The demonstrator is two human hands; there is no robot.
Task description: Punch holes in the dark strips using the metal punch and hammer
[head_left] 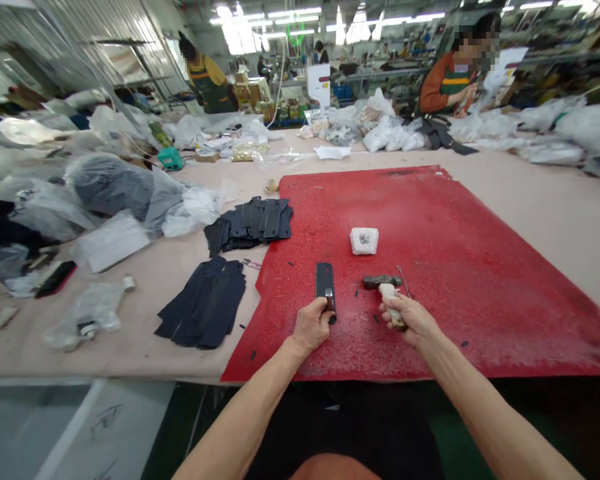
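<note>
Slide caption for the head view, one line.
Left hand holding a small tool over a dark piece on a red mat, right hand gripping a hammer.

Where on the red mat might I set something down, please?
Mostly bare: the flat red mat right of the white-handled metal hammer, and behind the small white block. Crowded: its left edge, partly under stacked flat dark pieces.

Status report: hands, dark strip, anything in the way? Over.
Left hand holding small tool at dark strip. Right hand gripping hammer. Strip lies on red mat. Small scraps between it and the hammer.
</note>
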